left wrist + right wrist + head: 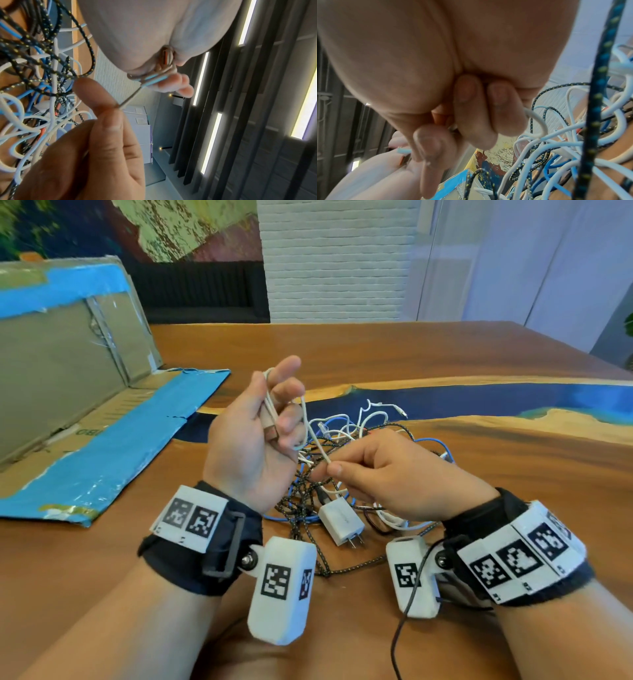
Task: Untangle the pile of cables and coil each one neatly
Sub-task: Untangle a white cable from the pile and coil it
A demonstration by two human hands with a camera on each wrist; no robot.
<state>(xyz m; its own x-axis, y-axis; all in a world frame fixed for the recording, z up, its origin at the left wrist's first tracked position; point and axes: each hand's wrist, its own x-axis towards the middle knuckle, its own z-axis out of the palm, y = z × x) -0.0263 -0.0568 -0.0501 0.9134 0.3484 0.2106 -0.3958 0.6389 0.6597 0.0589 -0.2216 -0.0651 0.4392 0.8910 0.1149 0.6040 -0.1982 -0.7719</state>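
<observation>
The left hand [253,436] is raised palm-up, fingers curled round loops of the white USB cable [310,436]. At its 4 o'clock the right hand [394,474] pinches that cable taut. Beneath both, the cable pile [346,474] and a white charger plug [340,520] lie on the wooden table [513,474]; a cardboard box [75,392] sits at 9 o'clock.

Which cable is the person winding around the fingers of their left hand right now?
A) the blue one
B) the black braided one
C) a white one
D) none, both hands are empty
C: the left hand has loops of the white cable wound round its fingers, and the right hand pinches the same strand, while the blue cable and black braided cable lie on the table.
</observation>
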